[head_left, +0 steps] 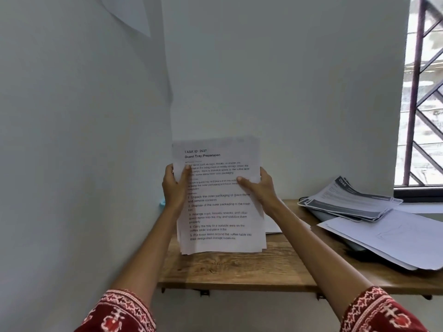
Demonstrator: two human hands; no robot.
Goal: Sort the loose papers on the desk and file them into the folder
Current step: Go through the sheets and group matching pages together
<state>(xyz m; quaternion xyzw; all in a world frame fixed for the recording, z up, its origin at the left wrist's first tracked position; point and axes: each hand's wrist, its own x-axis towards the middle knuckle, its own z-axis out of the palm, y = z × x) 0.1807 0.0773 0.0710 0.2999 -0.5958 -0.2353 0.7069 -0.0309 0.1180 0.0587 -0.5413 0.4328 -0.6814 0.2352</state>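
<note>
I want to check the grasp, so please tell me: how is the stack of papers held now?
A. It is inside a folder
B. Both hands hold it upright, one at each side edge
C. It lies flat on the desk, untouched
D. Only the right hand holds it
B: the left hand and right hand grip the side edges of the stack, upright above the desk.

A brown wooden surface [275, 267] sticks out from the white wall like a shelf, with small dark brackets [204, 293] under its front edge. On its right side lies a messy pile of papers with dark grey bands [350, 202]. Just in front of that pile, and partly over something dark, lie big white sheets [395, 238] that reach the right edge of the view. Further back, more white paper [273, 224] lies flat on the wood. A small light blue thing [162, 202] peeks out at the back left corner.
</note>
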